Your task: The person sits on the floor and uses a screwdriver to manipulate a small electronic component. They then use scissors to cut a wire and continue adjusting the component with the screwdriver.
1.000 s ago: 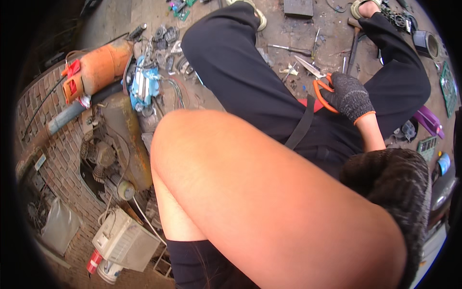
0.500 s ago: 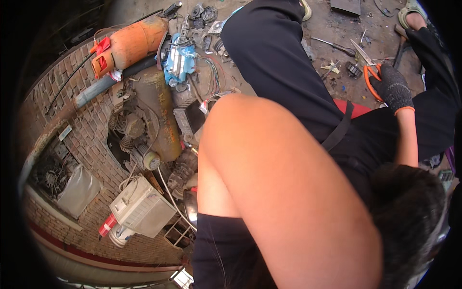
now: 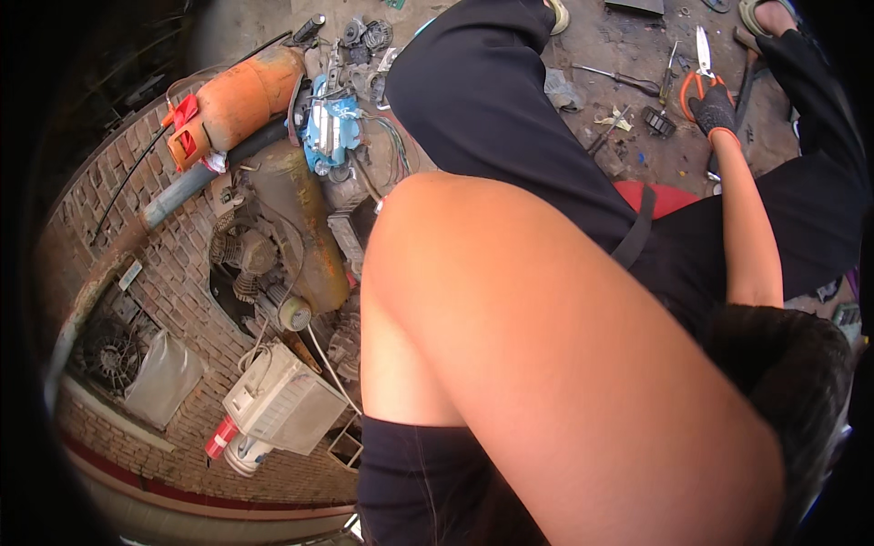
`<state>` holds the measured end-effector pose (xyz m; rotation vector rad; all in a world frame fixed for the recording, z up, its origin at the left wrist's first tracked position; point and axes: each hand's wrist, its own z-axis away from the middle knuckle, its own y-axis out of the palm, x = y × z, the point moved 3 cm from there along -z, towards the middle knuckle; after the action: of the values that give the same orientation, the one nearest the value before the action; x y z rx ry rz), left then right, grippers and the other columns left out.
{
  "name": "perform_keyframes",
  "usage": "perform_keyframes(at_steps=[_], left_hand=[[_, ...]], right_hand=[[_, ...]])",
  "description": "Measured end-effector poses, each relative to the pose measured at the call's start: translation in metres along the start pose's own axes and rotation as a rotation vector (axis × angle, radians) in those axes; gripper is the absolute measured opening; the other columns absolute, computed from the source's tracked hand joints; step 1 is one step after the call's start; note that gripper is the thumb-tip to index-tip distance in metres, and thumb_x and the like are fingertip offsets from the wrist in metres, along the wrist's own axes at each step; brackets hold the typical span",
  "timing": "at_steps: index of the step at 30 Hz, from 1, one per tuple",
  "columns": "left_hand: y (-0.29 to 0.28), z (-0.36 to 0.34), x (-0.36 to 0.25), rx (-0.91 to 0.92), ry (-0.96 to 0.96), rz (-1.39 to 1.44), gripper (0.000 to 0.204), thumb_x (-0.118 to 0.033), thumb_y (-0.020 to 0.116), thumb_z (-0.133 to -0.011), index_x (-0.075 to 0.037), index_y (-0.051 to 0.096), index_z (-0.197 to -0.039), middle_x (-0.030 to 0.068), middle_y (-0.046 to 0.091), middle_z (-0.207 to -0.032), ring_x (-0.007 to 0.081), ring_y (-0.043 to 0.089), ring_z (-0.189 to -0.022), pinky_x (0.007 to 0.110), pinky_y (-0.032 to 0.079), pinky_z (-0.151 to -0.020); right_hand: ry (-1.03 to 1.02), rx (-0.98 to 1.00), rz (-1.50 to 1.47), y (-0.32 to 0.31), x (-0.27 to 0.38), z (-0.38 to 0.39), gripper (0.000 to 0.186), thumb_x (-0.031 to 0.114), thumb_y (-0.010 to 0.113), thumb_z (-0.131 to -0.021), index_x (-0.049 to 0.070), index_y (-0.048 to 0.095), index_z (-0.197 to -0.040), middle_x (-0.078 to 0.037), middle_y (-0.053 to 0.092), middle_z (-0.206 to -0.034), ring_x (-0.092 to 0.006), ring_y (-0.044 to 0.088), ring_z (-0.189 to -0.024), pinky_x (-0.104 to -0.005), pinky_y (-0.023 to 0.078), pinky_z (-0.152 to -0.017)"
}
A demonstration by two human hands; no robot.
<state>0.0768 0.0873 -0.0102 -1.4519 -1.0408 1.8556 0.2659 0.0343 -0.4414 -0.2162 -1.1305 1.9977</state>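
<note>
Right hand (image 3: 714, 111) clamped round the scissors (image 3: 705, 73), blades (image 3: 703, 45) outward, probably for safety; left hand (image 3: 774, 373) was too blurred to tell.

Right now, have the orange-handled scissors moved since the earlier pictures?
Yes: the scissors are farther up the picture, slightly right, judged against the long screwdriver.

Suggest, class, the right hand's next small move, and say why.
Perhaps lower the scissors and lay them on the ground: the right hand holds them with blades pointing away from the body, nothing shows between the blades, and a screwdriver already lies nearby.
</note>
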Motion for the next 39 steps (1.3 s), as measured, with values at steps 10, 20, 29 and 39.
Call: perform_keyframes(at_steps=[10,20,29,39], left_hand=[[0.000,-0.013,0.023,0.005,-0.062,0.078,0.019,0.001,0.064,-0.073,-0.003,0.060,-0.091,0.0076,0.062,-0.082,0.0131,0.060,-0.075,0.026,0.048,-0.068],[-0.005,-0.037,0.047,0.026,-0.089,0.140,0.020,0.001,0.065,-0.073,-0.002,0.060,-0.092,0.0076,0.063,-0.083,0.0135,0.060,-0.077,0.026,0.048,-0.070],[-0.003,-0.039,0.045,-0.002,-0.067,0.150,0.021,0.001,0.065,-0.073,-0.002,0.060,-0.093,0.0076,0.063,-0.085,0.0140,0.061,-0.078,0.027,0.048,-0.071],[-0.006,-0.024,0.003,-0.072,0.036,0.117,0.022,0.001,0.065,-0.073,-0.002,0.060,-0.094,0.0077,0.064,-0.086,0.0144,0.061,-0.080,0.027,0.049,-0.072]], right_hand=[[-0.088,0.045,0.108,0.019,0.030,-0.003,0.034,0.030,0.048,-0.083,0.002,0.055,-0.102,-0.020,0.061,-0.099,-0.0323,0.059,-0.095,-0.0416,0.045,-0.081],[0.032,0.099,-0.185,0.074,0.024,-0.062,0.055,0.041,0.061,-0.075,-0.004,0.049,-0.105,-0.027,0.060,-0.097,-0.0383,0.058,-0.095,-0.0428,0.044,-0.083],[0.189,-0.064,-0.241,0.068,0.030,-0.050,0.050,0.036,0.051,-0.080,-0.004,0.048,-0.109,-0.029,0.057,-0.102,-0.0408,0.055,-0.099,-0.0451,0.042,-0.086],[-0.166,-0.131,-0.754,-0.040,0.086,0.023,0.033,0.032,0.050,-0.087,0.002,0.056,-0.102,-0.011,0.063,-0.081,-0.0220,0.060,-0.073,-0.0329,0.046,-0.068]])
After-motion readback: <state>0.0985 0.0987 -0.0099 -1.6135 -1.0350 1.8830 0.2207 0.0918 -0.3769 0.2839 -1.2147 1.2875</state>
